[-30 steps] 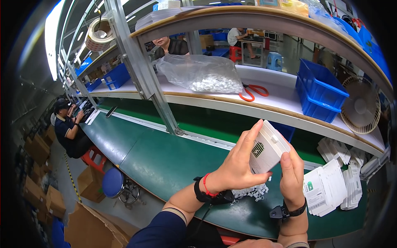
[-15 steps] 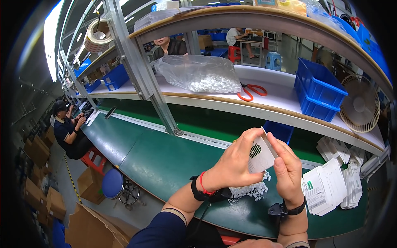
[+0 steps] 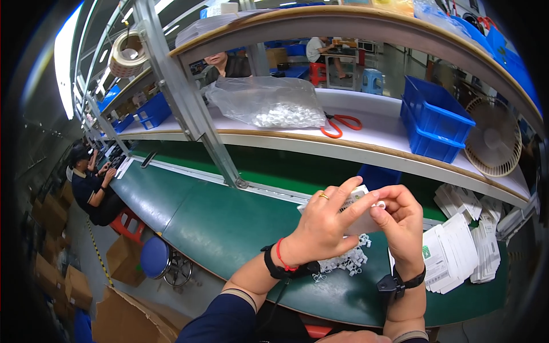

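Observation:
Above the green bench, my left hand (image 3: 323,226) is closed round a small white printed carton (image 3: 359,193), partly hidden by its fingers. My right hand (image 3: 405,220) has thumb and fingers pinched at the carton's right end. A small white bit (image 3: 380,204) shows between those fingertips; whether it is a flap or a loose piece I cannot tell. On the bench just below both hands lies a heap of small white plastic clips (image 3: 346,258).
Flat white cartons (image 3: 449,251) lie stacked on the right. The shelf beyond carries a clear bag of white pieces (image 3: 274,106), red-handled scissors (image 3: 343,123), blue bins (image 3: 434,123) and a fan (image 3: 494,137). A co-worker (image 3: 91,177) sits at the far left.
My right hand has gone from lying along the carton's side to pinching its end. The left fingers have shifted over the carton, which is now turned and more covered.

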### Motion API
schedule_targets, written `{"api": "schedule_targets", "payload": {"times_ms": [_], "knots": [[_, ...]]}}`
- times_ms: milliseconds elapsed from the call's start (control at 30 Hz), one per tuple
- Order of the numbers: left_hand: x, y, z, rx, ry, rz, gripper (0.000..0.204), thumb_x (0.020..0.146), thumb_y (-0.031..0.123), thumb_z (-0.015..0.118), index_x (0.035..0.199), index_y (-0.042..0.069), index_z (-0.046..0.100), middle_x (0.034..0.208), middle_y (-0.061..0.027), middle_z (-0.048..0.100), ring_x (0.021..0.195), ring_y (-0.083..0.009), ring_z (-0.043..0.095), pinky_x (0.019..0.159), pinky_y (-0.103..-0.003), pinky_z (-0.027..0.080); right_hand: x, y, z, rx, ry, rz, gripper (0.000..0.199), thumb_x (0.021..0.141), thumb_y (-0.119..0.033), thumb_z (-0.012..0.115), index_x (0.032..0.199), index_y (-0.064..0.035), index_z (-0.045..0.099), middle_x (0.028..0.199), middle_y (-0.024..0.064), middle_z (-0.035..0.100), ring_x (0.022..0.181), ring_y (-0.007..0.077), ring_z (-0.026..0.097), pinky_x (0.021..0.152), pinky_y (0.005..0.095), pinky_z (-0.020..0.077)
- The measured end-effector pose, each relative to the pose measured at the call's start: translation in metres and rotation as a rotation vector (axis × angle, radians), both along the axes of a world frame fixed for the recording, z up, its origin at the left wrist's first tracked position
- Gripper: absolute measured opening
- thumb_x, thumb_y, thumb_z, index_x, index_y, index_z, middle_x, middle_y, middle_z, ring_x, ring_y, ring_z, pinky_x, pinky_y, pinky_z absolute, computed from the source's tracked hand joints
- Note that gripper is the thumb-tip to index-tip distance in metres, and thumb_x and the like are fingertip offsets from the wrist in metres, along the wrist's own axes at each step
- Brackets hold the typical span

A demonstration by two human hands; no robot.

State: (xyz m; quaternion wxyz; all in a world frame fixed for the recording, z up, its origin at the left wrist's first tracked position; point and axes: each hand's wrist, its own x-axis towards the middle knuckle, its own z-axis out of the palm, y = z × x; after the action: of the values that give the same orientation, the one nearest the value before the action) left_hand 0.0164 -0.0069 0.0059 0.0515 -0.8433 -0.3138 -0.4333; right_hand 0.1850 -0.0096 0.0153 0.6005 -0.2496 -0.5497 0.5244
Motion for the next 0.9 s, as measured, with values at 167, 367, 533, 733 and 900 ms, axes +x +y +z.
{"api": "schedule_targets", "payload": {"times_ms": [167, 367, 533, 733, 900], "knots": [[0.000, 0.004, -0.001, 0.081, 0.010, 0.049, 0.087, 0.054, 0.014, 0.074, 0.135, 0.008, 0.043, 0.131, -0.0209, 0.046, 0.099, -0.0337, 0.054, 0.084, -0.041, 0.043, -0.001, 0.007, -0.009, 0.063, -0.108, -0.123, 0.013, 0.084, 0.002, 0.064, 0.096, 0.0004, 0.059, 0.085, 0.0032, 0.063, 0.074, 0.0052, 0.058, 0.067, 0.0193, 0.0467], [-0.004, 0.012, -0.003, 0.022, 0.006, 0.215, 0.095, 0.050, 0.024, 0.076, 0.135, -0.001, 0.039, 0.121, -0.0187, 0.052, 0.106, -0.0327, 0.053, 0.092, -0.042, 0.038, 0.003, 0.010, -0.009, 0.141, 0.007, -0.178, 0.008, 0.087, -0.002, 0.062, 0.093, 0.0025, 0.058, 0.084, 0.0076, 0.067, 0.076, 0.0078, 0.063, 0.065, 0.0201, 0.0486], [-0.002, 0.009, -0.001, 0.020, 0.029, 0.165, 0.093, 0.048, 0.024, 0.076, 0.132, 0.000, 0.045, 0.113, -0.0160, 0.057, 0.095, -0.0299, 0.055, 0.085, -0.040, 0.040, 0.009, 0.010, -0.010, 0.128, -0.001, -0.216, 0.004, 0.088, -0.001, 0.062, 0.088, 0.0025, 0.059, 0.080, 0.0069, 0.066, 0.074, 0.0066, 0.061, 0.065, 0.0197, 0.0483], [-0.004, 0.011, -0.002, 0.033, 0.009, 0.169, 0.091, 0.049, 0.027, 0.076, 0.132, 0.003, 0.047, 0.110, -0.0110, 0.056, 0.090, -0.0254, 0.055, 0.079, -0.037, 0.039, 0.005, 0.010, -0.011, 0.261, -0.115, -0.318, 0.005, 0.086, -0.001, 0.063, 0.089, 0.0034, 0.065, 0.079, 0.0040, 0.066, 0.074, 0.0055, 0.059, 0.065, 0.0199, 0.0479], [-0.007, 0.012, -0.002, 0.023, -0.014, 0.161, 0.092, 0.049, 0.026, 0.076, 0.133, 0.003, 0.047, 0.111, -0.0105, 0.057, 0.090, -0.0245, 0.055, 0.077, -0.036, 0.040, 0.010, 0.011, -0.006, 0.327, -0.226, -0.302, 0.014, 0.085, 0.001, 0.063, 0.097, 0.0041, 0.067, 0.081, 0.0064, 0.067, 0.076, 0.0085, 0.061, 0.067, 0.0223, 0.0485]]}}
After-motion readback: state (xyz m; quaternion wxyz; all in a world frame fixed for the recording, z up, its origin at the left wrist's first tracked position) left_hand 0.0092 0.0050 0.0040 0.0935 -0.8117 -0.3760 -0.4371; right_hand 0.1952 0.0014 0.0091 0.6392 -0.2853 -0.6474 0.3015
